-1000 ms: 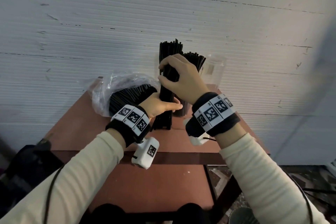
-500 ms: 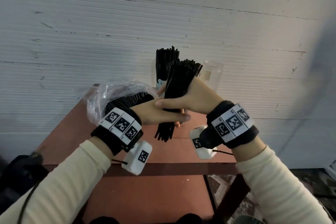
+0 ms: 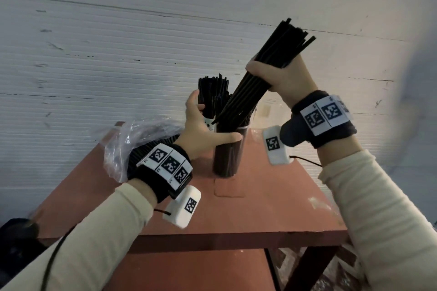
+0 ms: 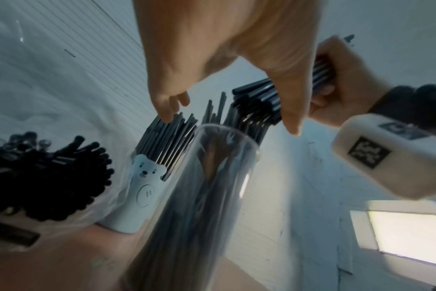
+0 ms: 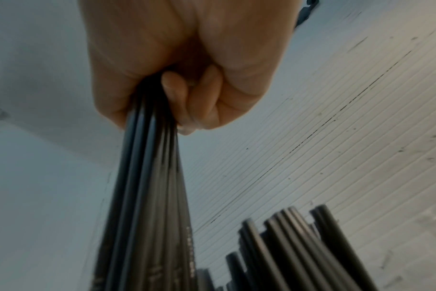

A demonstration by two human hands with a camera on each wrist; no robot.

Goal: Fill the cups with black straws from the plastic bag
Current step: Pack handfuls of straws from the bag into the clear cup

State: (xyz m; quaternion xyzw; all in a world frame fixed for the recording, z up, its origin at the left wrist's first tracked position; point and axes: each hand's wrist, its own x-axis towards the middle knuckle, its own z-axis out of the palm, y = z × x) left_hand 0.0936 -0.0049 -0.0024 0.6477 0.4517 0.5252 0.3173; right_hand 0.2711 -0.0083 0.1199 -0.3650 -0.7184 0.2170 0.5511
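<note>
White ribbed wall panels [image 3: 118,54] are standing behind a reddish-brown tabletop [image 3: 272,208]. Near its far edge, a clear cup [image 3: 228,156] is standing, packed with black straws, and a pale blue bear-printed cup [image 4: 142,189], also full of straws, is sitting just behind it. Toward the far left corner, a plastic bag [image 3: 123,146] is lying with more straws inside. The right hand [image 3: 286,75] is gripping a tilted bundle of black straws [image 3: 248,92] in a closed fist, lower ends reaching into the clear cup's mouth. The left hand [image 3: 201,132] is spreading wide, thumb lying across the clear cup's rim, fingertips [image 4: 167,116] touching the blue cup's straws.
</note>
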